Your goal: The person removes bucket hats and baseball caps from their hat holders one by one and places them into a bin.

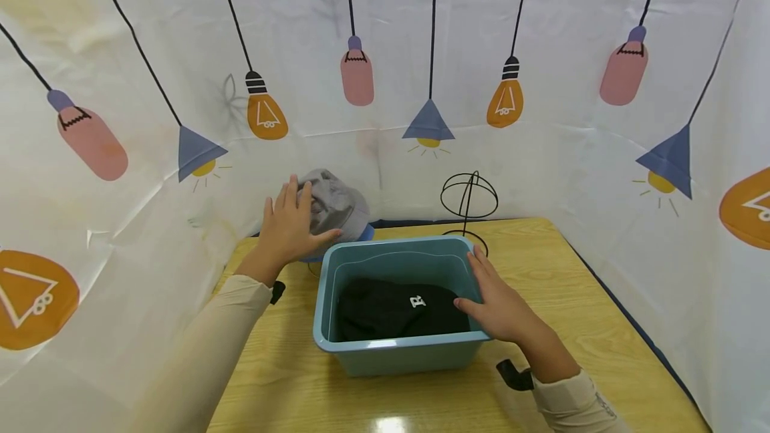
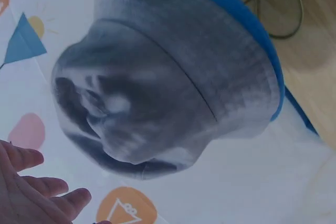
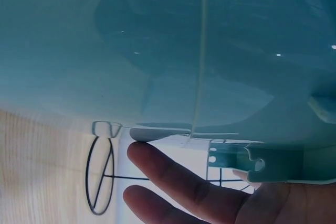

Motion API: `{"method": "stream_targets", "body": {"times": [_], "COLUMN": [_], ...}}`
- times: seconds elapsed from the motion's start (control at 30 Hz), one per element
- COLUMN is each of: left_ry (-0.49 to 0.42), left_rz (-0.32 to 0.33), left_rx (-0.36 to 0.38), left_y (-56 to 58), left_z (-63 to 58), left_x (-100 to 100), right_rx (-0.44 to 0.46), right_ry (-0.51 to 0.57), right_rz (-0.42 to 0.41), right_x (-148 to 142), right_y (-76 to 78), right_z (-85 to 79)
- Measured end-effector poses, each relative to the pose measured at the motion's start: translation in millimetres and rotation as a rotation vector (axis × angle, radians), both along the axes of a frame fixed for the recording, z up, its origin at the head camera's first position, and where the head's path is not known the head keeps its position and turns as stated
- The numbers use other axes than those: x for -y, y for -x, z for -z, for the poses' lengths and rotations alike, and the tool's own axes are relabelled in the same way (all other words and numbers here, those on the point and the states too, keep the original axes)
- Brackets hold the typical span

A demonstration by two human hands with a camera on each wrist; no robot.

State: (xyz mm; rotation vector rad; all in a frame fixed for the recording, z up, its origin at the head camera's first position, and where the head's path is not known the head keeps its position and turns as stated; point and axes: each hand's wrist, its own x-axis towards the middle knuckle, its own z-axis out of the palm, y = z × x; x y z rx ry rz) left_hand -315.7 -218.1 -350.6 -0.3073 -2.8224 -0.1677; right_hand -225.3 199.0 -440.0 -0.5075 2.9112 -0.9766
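A grey bucket hat (image 1: 337, 202) with a blue underside to its brim is at the back left of the table, its crown dented. My left hand (image 1: 289, 229) is spread just in front of it in the head view; the left wrist view shows the fingers (image 2: 44, 184) apart from the crown. A blue-green plastic tub (image 1: 397, 356) stands mid-table, with a black cloth item (image 1: 385, 309) bearing a white letter R inside. On the tub's right rim, my right hand (image 1: 499, 306) holds on, thumb inside the wall and fingers (image 3: 178, 182) outside.
Behind the tub stands a black wire stand (image 1: 469, 196) with a domed top and round base. Part of another wire loop (image 2: 302, 11) shows by the hat. A white sheet printed with lamps (image 1: 385, 159) surrounds the wooden table (image 1: 577, 326) at the back and sides.
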Motion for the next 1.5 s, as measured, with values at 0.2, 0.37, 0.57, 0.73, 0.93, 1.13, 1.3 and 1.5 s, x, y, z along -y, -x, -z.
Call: {"method": "stream_targets", "body": {"times": [0.2, 0.37, 0.57, 0.73, 0.93, 1.13, 1.3, 1.5], "left_ry": [-0.021, -0.033, -0.002, -0.005, -0.066, -0.109, -0.125, -0.162], "left_rz": [-0.016, -0.008, -0.007, -0.031, -0.036, -0.034, -0.037, -0.039], "left_rx": [0.013, 0.010, -0.006, -0.001, 0.015, 0.037, 0.071, 0.116], "left_y": [9.1, 14.5, 24.1, 29.3, 37.9, 45.4, 54.2, 63.5], "left_z": [-4.6, -7.8, -16.4, -23.1, -21.7, -13.7, -10.3, -3.6], "left_x": [-2.0, -4.1, -4.7, -3.4, -0.6, 1.0, 0.2, 1.4], "right_rx": [-0.003, -0.005, -0.013, -0.012, -0.012, -0.013, -0.016, -0.023], "right_ry": [0.000, -0.002, -0.007, 0.008, -0.016, -0.050, -0.058, -0.063], "right_rz": [0.010, 0.017, 0.020, 0.015, 0.020, 0.025, 0.025, 0.027], "right_x": [0.4, -0.7, -4.3, -4.4, -0.9, -1.5, -1.9, -1.3], "right_y": [-0.1, -0.3, 0.7, 2.4, 1.7, -1.4, -0.6, -0.6], "right_z": [-0.2, 0.7, 1.9, 2.4, 2.3, 2.3, 2.4, 2.4]}}
